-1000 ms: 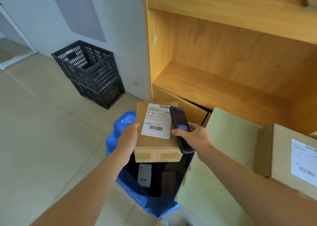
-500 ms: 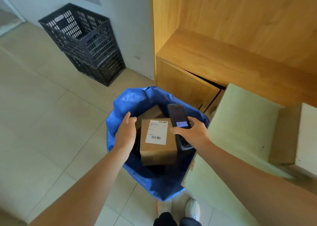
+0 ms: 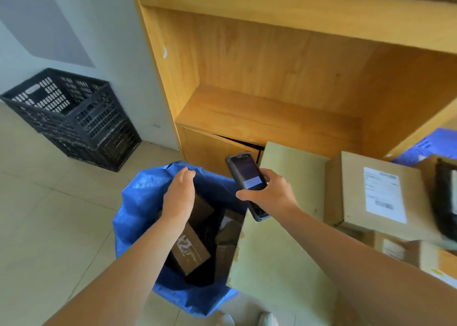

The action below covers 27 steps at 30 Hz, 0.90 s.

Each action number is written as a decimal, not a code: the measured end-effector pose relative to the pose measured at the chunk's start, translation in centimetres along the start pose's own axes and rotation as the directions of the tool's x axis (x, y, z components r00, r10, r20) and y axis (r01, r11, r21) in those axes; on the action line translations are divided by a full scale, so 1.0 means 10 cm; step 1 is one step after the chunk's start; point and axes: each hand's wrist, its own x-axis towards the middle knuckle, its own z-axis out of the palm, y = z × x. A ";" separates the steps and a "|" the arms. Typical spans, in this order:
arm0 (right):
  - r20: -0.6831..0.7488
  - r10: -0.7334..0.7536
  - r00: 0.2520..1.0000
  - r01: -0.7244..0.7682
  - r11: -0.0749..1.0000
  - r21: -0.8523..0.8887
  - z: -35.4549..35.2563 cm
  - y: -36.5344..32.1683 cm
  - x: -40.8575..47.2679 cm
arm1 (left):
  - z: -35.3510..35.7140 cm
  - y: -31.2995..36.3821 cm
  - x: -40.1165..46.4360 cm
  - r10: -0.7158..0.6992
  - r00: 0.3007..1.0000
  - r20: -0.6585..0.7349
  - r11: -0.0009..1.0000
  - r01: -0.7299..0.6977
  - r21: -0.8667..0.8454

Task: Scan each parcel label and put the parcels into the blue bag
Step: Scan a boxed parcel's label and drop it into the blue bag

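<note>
I see brown cardboard parcels [image 3: 190, 249] lying tilted inside the open blue woven bag [image 3: 138, 202]. Left hand [image 3: 179, 197] hovers above, fingers straight, empty. Right hand [image 3: 269, 194] grips the black handheld scanner [image 3: 246, 179].

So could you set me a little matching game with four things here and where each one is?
Things:
1. scanner
2. blue bag
3. black crate
4. labelled box

Places:
A. on the floor against the wall, far left
B. gripped in the right hand
C. on the pile at the right
D. on the floor under the left hand, with parcels inside

Pairs: 1-B, 2-D, 3-A, 4-C
</note>
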 end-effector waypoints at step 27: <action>-0.135 0.078 0.988 -0.149 0.733 -0.664 -3.54 1.92 -1.21 | 3.26 0.69 -1.94 0.234 0.894 0.382 0.907 -0.342 0.246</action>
